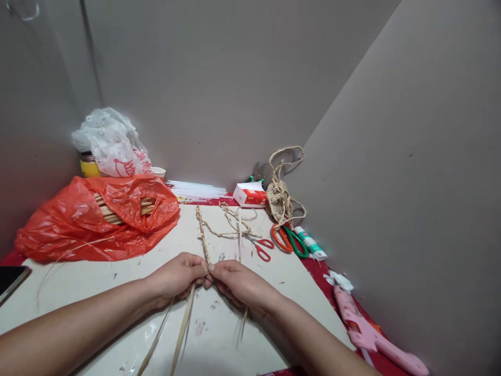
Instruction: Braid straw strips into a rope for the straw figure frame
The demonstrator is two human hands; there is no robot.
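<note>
Both hands meet at the near end of a straw braid [204, 241], which runs away from me across the pale board [266, 324]. My left hand [182, 274] pinches the braid from the left, thumb and fingers pressed together. From the other side, my right hand [238, 282] closes on the same spot, its thumb tip close to the left one. Loose straw strands [183, 329] hang from beneath my left hand toward the near edge. A shorter strand end pokes out below my right hand. The fingertips hide exactly how the strands cross.
Red-handled scissors [263, 249] lie beyond my right hand. Orange scissors [281, 238], green scissors [298, 243], a glue tube [311, 244] and a pink glue gun [376, 334] line the right side. A red plastic bag [78, 224] of straw sits left; coiled braid [279, 201] leans against the wall.
</note>
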